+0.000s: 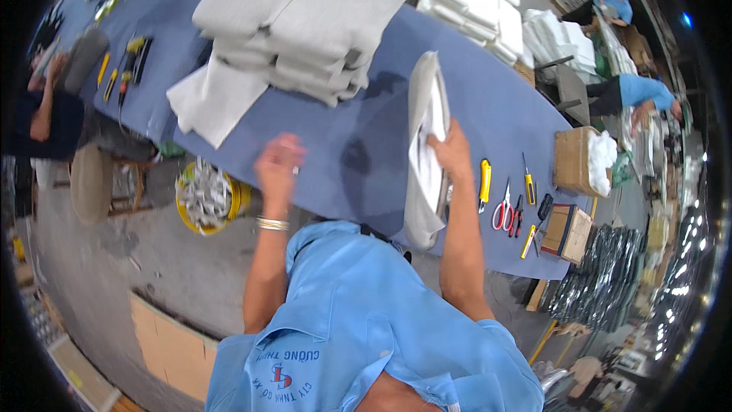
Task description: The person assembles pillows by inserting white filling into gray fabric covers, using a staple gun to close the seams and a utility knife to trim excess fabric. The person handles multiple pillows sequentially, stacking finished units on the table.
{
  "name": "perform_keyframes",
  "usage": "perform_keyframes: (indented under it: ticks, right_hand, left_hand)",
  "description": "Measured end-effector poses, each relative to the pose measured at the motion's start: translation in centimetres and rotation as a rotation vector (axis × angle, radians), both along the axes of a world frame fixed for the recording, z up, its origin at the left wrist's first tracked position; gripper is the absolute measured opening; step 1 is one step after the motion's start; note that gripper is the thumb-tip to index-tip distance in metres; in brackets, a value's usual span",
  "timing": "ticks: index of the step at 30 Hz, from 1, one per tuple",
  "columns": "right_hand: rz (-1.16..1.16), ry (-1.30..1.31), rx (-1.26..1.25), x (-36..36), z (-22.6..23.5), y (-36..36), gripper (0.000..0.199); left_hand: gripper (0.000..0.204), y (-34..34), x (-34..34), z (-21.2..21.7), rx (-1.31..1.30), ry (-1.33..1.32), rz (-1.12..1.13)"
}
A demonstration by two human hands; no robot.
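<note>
My right hand (455, 152) is closed on a long grey fabric-covered cushion (418, 214), stood on edge above the blue-covered table (328, 160). The cushion's cover gapes along its side, and white material shows inside. My fingers grip it at the gap, and the fingertips are partly hidden. Smeared by motion, my left hand (278, 164) is over the table's near edge, apart from the cushion; whether it holds anything cannot be made out. Beyond it a loose grey fabric piece (217, 99) sticks out from under a tall stack of grey cushions (305, 15).
Right of the cushion lie a yellow cutter (485, 181), red-handled scissors (503, 212) and a yellow screwdriver (528, 183). Two boxes (573, 164) stand at the table's right end. A yellow bucket of scraps (238, 197) is on the floor. Another person (46, 114) is at far left.
</note>
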State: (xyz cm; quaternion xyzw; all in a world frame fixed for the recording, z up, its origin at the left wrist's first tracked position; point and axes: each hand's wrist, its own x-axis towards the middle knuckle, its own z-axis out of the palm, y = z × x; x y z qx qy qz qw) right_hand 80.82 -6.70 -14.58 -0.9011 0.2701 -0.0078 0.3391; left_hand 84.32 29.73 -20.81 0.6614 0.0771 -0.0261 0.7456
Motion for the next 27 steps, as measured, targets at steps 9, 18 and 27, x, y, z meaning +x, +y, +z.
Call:
perform_keyframes:
  ticks: [9,18,27]
  right_hand:
    - [0.066,-0.384,0.214,-11.7,2.9,3.9,0.088]
    - [0.009,-0.971,0.810,-8.3,9.2,4.6,0.097]
    - [0.044,-0.998,0.560,-3.8,8.6,8.2,0.079]
  left_hand:
    - [0.078,-20.8,1.6,2.9,-0.402,0.732,-0.674]
    - [0.071,-25.4,1.5,16.2,-0.395,-0.327,-0.923]
    - [0.071,-21.1,3.7,11.9,-0.483,0.015,-0.969]
